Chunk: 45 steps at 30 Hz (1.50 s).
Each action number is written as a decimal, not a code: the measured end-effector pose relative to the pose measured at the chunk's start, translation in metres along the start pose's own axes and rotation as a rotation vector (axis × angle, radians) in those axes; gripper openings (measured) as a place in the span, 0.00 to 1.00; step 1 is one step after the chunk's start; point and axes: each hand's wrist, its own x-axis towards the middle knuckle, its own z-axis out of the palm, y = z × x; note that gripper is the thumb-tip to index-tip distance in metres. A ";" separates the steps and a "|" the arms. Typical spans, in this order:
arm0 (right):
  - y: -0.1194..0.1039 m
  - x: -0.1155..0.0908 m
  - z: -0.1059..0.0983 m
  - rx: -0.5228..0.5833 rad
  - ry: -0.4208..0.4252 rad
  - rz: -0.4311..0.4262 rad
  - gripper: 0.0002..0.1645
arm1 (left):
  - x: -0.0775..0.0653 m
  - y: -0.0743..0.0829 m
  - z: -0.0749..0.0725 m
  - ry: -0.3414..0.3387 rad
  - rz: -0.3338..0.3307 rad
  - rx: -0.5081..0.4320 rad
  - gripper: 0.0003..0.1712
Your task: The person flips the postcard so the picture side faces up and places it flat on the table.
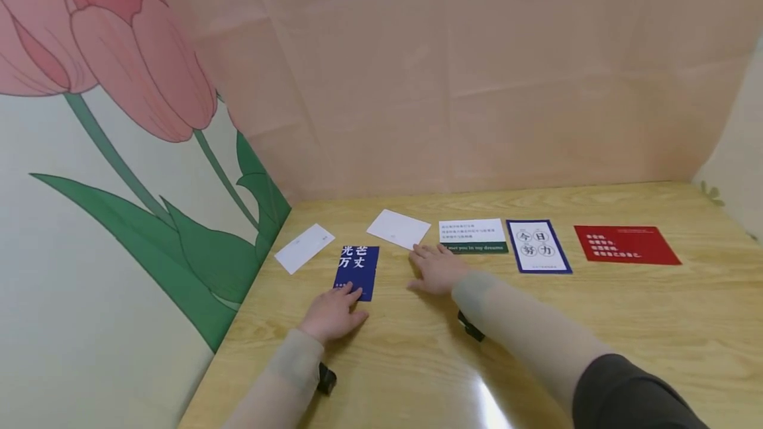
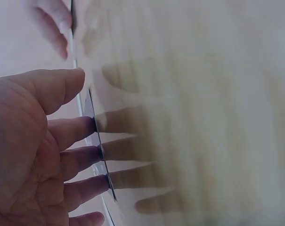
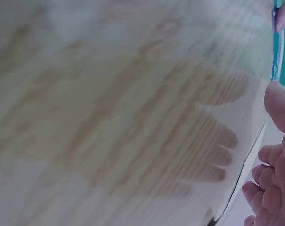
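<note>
My left hand (image 1: 334, 314) reaches onto the lower part of a dark blue card (image 1: 359, 269) with large white characters, fingers extended. In the left wrist view the fingertips (image 2: 101, 151) meet the edge of that card (image 2: 93, 110). My right hand (image 1: 438, 269) is spread palm down, fingertips right at the near corner of a blank-looking white card (image 1: 398, 227). Beside those fingers lies a white and green card (image 1: 473, 236), its lower left corner partly covered. From the right wrist, a thin card edge (image 3: 246, 165) shows close to the loosely bent fingers (image 3: 262, 178).
Another white card (image 1: 305, 248) lies at the far left of the wooden table (image 1: 405, 369). To the right are a blue-bordered card (image 1: 539, 247) and a red card (image 1: 626, 245). A pink cloth (image 1: 477, 85) hangs behind; a tulip-painted wall (image 1: 119, 217) bounds the left.
</note>
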 end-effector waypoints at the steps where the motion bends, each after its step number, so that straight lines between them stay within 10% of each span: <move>1: 0.000 0.002 0.001 -0.007 -0.003 -0.002 0.46 | 0.002 -0.001 0.000 -0.003 -0.009 -0.006 0.35; 26: -0.004 0.021 0.007 -0.049 0.006 -0.017 0.46 | 0.016 0.004 -0.004 -0.005 -0.080 0.001 0.34; 45: -0.029 -0.034 0.019 -0.054 0.028 -0.094 0.42 | 0.016 0.001 -0.003 -0.024 -0.110 -0.030 0.34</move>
